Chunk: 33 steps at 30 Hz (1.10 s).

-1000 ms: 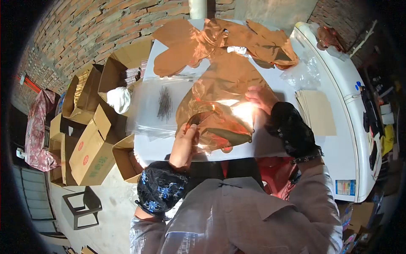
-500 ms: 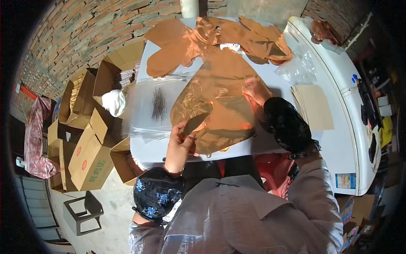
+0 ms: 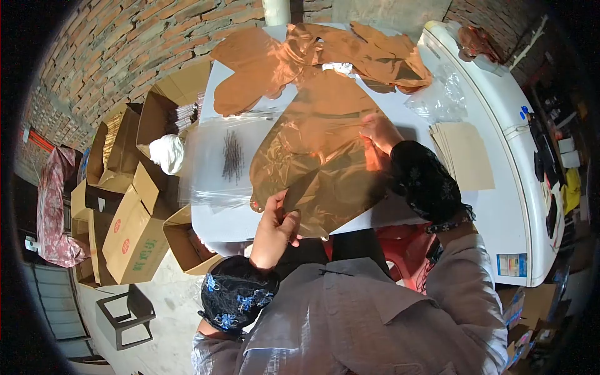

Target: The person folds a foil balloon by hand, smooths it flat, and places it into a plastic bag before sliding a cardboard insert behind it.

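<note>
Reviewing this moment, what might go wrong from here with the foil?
The shiny copper-coloured foil piece already shows wrinkles, so handling by the left hand and right hand may crease it further. Its near tip reaches about the front edge of the white table, so it could slip. Its left side, close to the clear plastic sheets, might drag them.

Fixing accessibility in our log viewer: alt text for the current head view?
A person's left hand touches the near edge of a copper-coloured foil sheet on a white table; the right hand is on the sheet's right side. More foil lies beyond, clear plastic left, flat tan sheets right; open cardboard boxes stand left of the table.
</note>
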Each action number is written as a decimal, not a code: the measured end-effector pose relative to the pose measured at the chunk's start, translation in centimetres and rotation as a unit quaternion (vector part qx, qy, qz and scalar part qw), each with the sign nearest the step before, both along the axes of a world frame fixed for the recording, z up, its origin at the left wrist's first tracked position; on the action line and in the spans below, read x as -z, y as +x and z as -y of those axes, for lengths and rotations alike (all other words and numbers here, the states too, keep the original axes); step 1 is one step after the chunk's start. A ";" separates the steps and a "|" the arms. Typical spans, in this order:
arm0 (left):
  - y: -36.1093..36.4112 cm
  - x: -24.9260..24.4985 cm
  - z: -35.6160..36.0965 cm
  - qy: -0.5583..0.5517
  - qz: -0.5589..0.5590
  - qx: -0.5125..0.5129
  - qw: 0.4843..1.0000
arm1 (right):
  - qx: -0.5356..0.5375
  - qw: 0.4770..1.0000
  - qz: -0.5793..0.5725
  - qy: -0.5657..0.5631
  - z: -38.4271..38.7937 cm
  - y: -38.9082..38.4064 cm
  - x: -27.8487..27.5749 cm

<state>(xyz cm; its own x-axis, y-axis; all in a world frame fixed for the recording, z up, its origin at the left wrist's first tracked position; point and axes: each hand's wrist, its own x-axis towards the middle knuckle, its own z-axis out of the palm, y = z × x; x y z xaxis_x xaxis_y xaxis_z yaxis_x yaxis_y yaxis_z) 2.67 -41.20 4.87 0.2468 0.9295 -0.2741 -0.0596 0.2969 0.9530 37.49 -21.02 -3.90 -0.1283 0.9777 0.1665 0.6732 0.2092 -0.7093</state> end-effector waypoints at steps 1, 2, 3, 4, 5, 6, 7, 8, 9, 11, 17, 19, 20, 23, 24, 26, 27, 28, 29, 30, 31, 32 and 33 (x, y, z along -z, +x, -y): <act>0.0 0.0 0.0 0.001 -0.003 0.002 1.000 | 0.013 0.999 -0.025 -0.039 0.1 -0.2 -0.4; 0.0 0.0 0.0 0.002 -0.005 0.004 1.000 | 0.012 1.000 -0.009 -0.016 0.1 -0.4 -0.8; 0.0 -0.1 -0.2 0.001 -0.005 0.005 1.000 | 0.011 1.000 0.007 0.007 0.1 -0.6 -1.2; 0.1 -0.1 -0.4 0.000 -0.005 0.006 1.000 | 0.010 0.999 0.022 0.029 0.1 -0.7 -1.4; 0.1 -0.2 -0.7 0.000 -0.005 0.008 1.000 | 0.029 0.999 0.006 0.014 0.1 -0.9 -1.7; 0.1 -0.3 -1.0 0.006 -0.011 0.009 1.000 | 0.046 0.999 -0.011 -0.002 0.2 -1.1 -1.9; 0.2 -0.2 -1.3 0.013 -0.016 0.011 1.000 | 0.064 0.997 -0.028 -0.017 0.1 -1.1 -1.8; 0.3 -0.2 -1.7 0.020 -0.022 0.012 0.999 | 0.067 0.996 -0.048 -0.016 -0.3 -0.9 -1.4; 0.4 -0.4 -2.0 0.017 -0.029 0.006 0.999 | 0.069 0.995 -0.069 -0.016 -0.6 -0.8 -0.8; 0.8 -0.7 -2.4 0.008 -0.044 -0.006 0.999 | 0.074 0.993 -0.087 -0.020 -0.8 -0.6 -0.3; 0.4 0.0 -3.0 0.022 -0.061 -0.007 0.998 | 0.062 0.996 -0.016 -0.063 -1.4 -0.2 -1.2; 0.2 0.0 -3.0 0.011 -0.069 -0.011 0.998 | 0.053 0.989 -0.048 -0.131 -1.6 -0.3 -1.4; 0.1 0.1 -3.0 0.036 -0.060 -0.003 0.998 | 0.051 0.985 -0.062 -0.154 -1.0 -0.5 -1.5; 0.2 0.2 -3.2 0.025 -0.047 -0.024 0.998 | 0.052 0.983 -0.117 -0.134 -0.3 -1.8 -3.8; 0.1 0.3 -3.2 0.027 -0.052 -0.025 0.998 | 0.053 0.977 -0.153 -0.140 0.3 -2.4 -4.6; -0.1 0.4 -3.2 0.032 -0.062 -0.028 0.997 | 0.060 0.972 -0.166 -0.157 1.0 -3.5 -6.5; -0.2 0.4 -3.2 0.031 -0.066 -0.028 0.997 | 0.075 0.967 -0.191 -0.153 1.2 -4.0 -6.3; -0.3 0.5 -3.2 0.031 -0.071 -0.028 0.997 | 0.088 0.961 -0.216 -0.147 1.2 -4.3 -5.9; -0.5 0.5 -3.3 0.032 -0.075 -0.028 0.996 | 0.100 0.955 -0.241 -0.141 1.1 -4.5 -5.5; -0.6 0.5 -3.3 0.032 -0.077 -0.034 0.996 | 0.078 0.955 -0.243 -0.152 0.6 -4.4 -5.1; -0.7 0.5 -3.2 0.031 -0.080 -0.039 0.996 | 0.056 0.954 -0.245 -0.164 -0.1 -4.2 -5.0; -0.8 0.6 -3.0 0.029 -0.082 -0.043 0.995 | 0.035 0.952 -0.248 -0.177 -0.4 -4.0 -4.6; -0.9 0.7 -2.9 0.029 -0.084 -0.048 0.995 | 0.041 0.957 -0.229 -0.175 -0.5 -3.8 -4.2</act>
